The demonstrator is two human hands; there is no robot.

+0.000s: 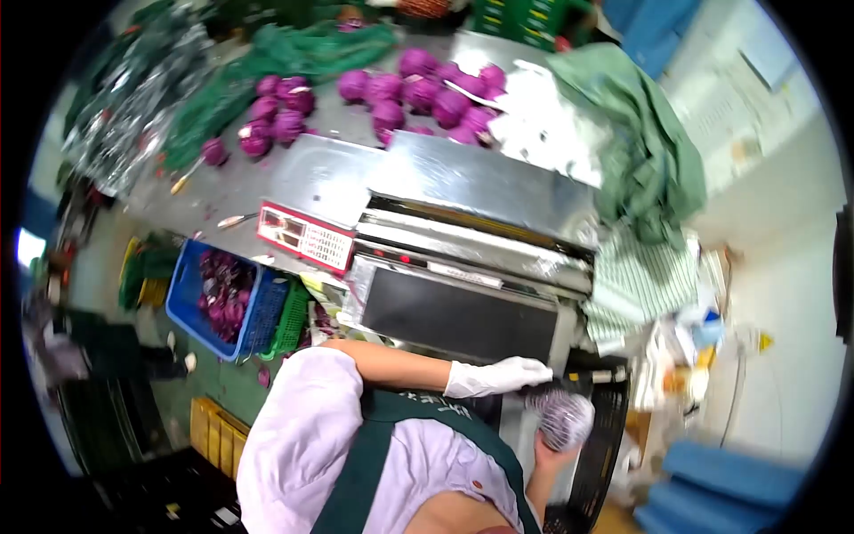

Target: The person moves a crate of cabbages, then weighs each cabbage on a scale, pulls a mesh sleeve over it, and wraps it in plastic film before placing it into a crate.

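My left hand (498,376), in a white glove, reaches across my front with its fingers stretched out flat. It is open, just past the front edge of the wrapping machine (463,307) with its black plate. In my right hand (553,456) is a red cabbage (567,420), glossy and whitish as if under clear film. The fingers hold it from below, above a black crate (609,427). The cabbage sits a little below and right of my left fingertips.
Several red cabbages (418,93) lie on the metal table (334,76), beside green netting (302,53). A scale with a red panel (305,236) stands left of the machine. A blue crate (182,298) holds purple leaves. Green cloth (640,133) hangs at the right.
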